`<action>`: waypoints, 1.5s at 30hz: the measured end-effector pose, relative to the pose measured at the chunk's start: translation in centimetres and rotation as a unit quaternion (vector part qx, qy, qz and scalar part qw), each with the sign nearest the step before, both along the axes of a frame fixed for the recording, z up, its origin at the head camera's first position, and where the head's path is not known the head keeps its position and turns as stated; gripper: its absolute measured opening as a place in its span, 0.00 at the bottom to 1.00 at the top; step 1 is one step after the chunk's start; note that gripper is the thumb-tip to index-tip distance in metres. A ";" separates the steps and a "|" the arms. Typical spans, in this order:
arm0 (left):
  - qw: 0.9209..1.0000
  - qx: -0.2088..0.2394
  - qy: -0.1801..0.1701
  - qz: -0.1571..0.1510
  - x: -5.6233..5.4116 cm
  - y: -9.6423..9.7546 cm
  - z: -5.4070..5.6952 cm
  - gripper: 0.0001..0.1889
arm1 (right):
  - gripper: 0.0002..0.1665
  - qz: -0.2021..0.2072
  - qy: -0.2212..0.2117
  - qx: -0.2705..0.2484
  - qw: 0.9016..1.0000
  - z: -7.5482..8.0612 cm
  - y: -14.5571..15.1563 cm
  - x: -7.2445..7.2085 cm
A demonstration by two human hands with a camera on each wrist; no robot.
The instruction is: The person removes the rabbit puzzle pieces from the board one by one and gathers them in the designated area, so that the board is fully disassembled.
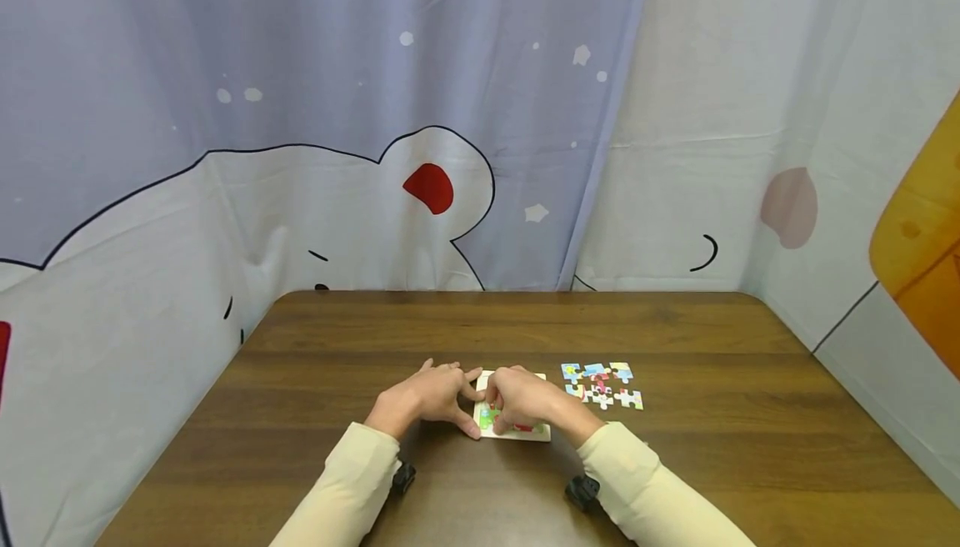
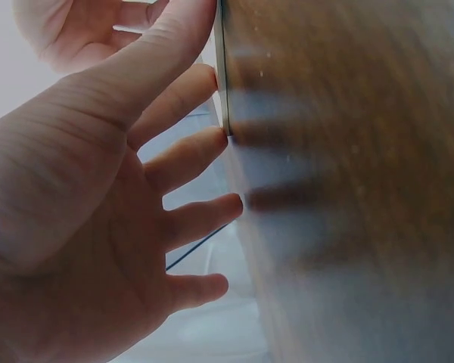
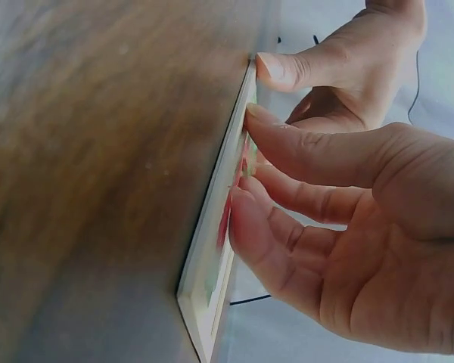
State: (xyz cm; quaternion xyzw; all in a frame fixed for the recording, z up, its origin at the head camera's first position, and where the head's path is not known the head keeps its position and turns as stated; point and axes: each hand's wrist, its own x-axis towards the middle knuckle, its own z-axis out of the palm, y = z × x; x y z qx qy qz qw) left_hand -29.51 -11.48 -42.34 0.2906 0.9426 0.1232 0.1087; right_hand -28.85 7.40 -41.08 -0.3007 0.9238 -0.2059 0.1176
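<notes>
A pale puzzle tray (image 1: 528,437) lies on the table with green and red picture pieces inside. My left hand (image 1: 435,397) is at its left side, thumb at the near corner and fingers spread toward the far edge. In the left wrist view those fingers (image 2: 189,162) look fairly straight, some beside the tray's edge (image 2: 225,98). My right hand (image 1: 525,401) bends over the tray, its thumb (image 3: 287,140) and fingertips down on the picture surface. Whether it pinches a piece I cannot tell. Part of the picture is hidden under this hand.
Several loose jigsaw pieces (image 1: 600,395) lie in loose rows right of the tray. The brown wooden table (image 1: 360,330) reaches back to a printed curtain (image 1: 337,213). Dark wrist devices (image 1: 582,492) hang below both forearms.
</notes>
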 end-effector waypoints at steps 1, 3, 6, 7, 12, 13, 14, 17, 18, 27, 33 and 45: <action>1.000 0.000 0.001 0.000 0.0 0.0 0.0 0.35 | 0.19 -0.003 -0.001 -0.002 1.000 0.0 0.0 0.0; 1.000 0.002 0.000 0.000 -0.1 0.1 0.1 0.35 | 0.20 -0.006 0.000 -0.006 1.000 0.0 0.0 0.0; 1.000 0.005 -0.001 -0.002 -0.1 0.2 0.1 0.35 | 0.21 -0.010 0.004 -0.007 1.000 0.0 0.1 -0.1; 1.000 0.006 -0.002 -0.003 -0.1 0.2 0.1 0.35 | 0.21 -0.009 0.008 -0.007 1.000 0.0 0.2 -0.1; 1.000 0.006 -0.004 -0.004 -0.1 0.2 0.1 0.35 | 0.17 -0.011 0.007 -0.019 1.000 0.0 0.5 -0.3; 1.000 0.006 -0.004 -0.005 -0.1 0.2 0.2 0.34 | 0.16 -0.011 0.001 -0.027 1.000 0.0 0.6 -0.4; 1.000 0.006 -0.005 -0.004 -0.1 0.2 0.2 0.34 | 0.15 -0.011 -0.006 -0.033 0.999 0.0 0.7 -0.4; 1.000 0.003 -0.006 -0.002 -0.1 0.3 0.2 0.35 | 0.13 -0.005 -0.020 -0.053 0.998 0.0 1.0 -0.6; 1.000 0.002 -0.005 -0.001 -0.1 0.3 0.2 0.35 | 0.13 -0.003 -0.026 -0.059 0.998 0.1 1.0 -0.7; 1.000 0.004 -0.005 -0.002 -0.2 0.3 0.0 0.35 | 0.13 0.006 -0.071 -0.093 0.993 0.4 1.6 -0.7; 1.000 0.002 -0.008 -0.001 -0.3 0.2 0.0 0.36 | 0.13 0.003 -0.119 -0.128 0.985 1.1 2.1 -0.8; 1.000 0.004 -0.010 0.005 -0.3 0.1 -0.1 0.37 | 0.13 -0.021 -0.202 -0.216 0.955 2.4 5.2 -1.9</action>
